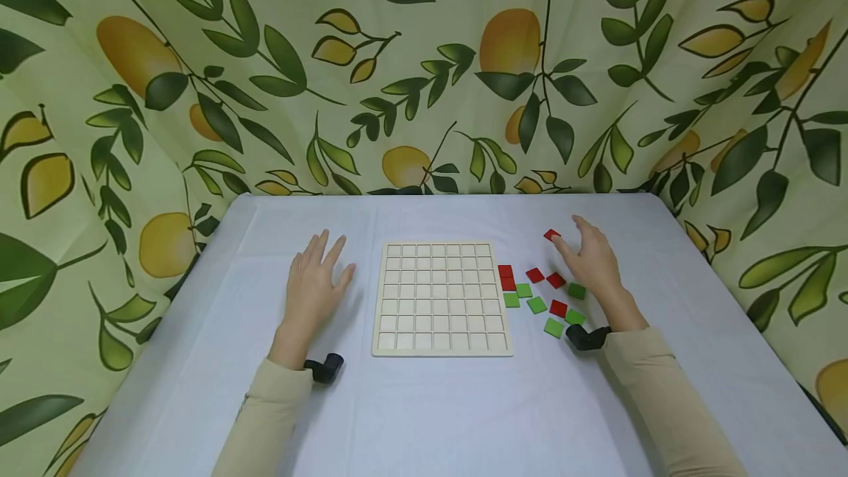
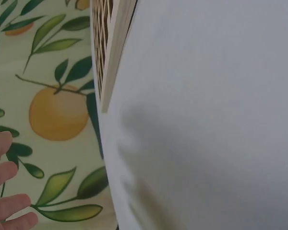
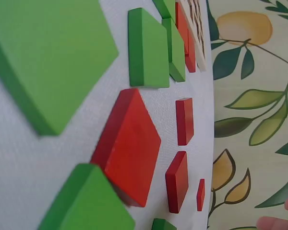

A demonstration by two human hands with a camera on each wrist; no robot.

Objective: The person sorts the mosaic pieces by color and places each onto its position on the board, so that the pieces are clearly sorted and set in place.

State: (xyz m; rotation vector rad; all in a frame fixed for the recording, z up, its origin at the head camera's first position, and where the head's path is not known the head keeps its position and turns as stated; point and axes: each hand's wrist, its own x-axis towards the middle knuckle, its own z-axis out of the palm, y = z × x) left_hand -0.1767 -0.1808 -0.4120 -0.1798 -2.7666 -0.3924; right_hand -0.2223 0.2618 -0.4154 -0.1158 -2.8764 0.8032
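Observation:
My left hand hovers over the white cloth, left of a pale square grid board, with fingers spread and nothing held. My right hand is above the right side of the table, its fingers loosely extended. In the head view its thumb overlaps the farthest red tile; in the right wrist view that small red tile lies on the cloth, apart from the fingertips. Several red and green square tiles, among them a green tile and a red tile, lie scattered near this hand.
Two red tiles and a green tile lie against the board's right edge. White cloth covers the table. A curtain printed with fruit and leaves hangs behind and at both sides. A dark wrist camera sits beside the right cuff.

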